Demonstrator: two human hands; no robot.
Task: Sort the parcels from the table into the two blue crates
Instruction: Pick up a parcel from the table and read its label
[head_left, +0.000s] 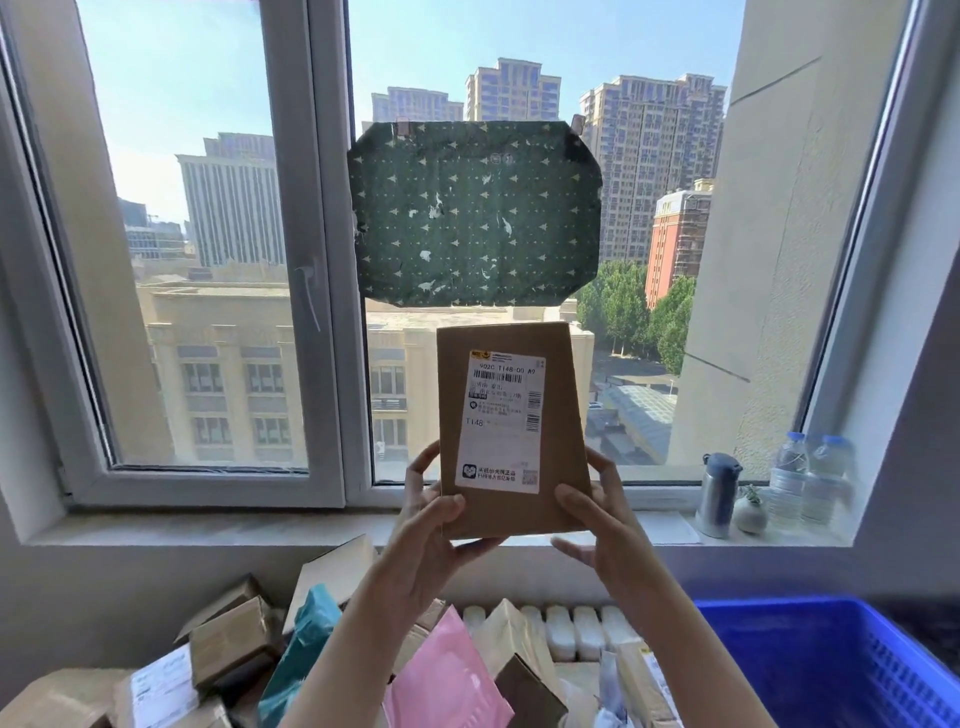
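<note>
I hold a flat brown cardboard parcel (563, 415) upright in front of the window, its white shipping label facing me. My left hand (431, 525) grips its lower left corner, thumb on the front. My right hand (602, 525) grips its lower right edge. Below lies a heap of parcels: brown boxes (228, 644), a teal mailer (306, 639), a pink mailer (447, 680) and pale cartons (514, 639). One blue crate (831, 670) stands at the lower right; a second crate is out of view.
The window sill (208, 525) runs behind the heap. On its right end stand a metal flask (719, 493), a small round pot (750, 512) and two water bottles (810, 478). A green patterned sheet (472, 213) is stuck on the glass.
</note>
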